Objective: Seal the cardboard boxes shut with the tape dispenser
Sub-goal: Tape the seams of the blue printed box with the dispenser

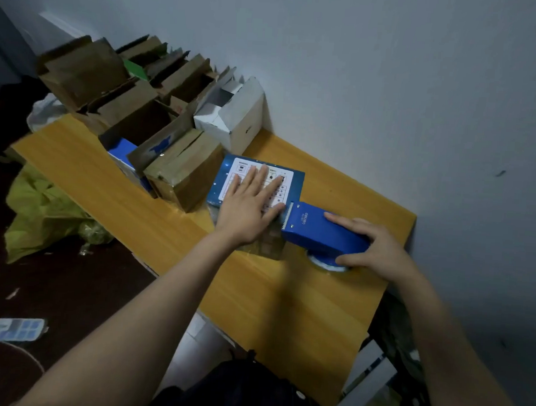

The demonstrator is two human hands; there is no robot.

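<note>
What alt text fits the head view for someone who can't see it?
A person's left hand presses flat on a blue box while the right hand grips a blue tape dispenser at its edge, on a yellow table beside cardboard boxes.

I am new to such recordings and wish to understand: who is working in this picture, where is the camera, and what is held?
There is no machine here: a person works with two bare hands. The single picture comes from a camera worn on the head, looking down. The left hand lies flat on a blue box on a yellow table. The right hand holds a blue dispenser, its toothed end at the box's edge. Behind stand brown boxes, some open, and a white box by the wall.
</note>
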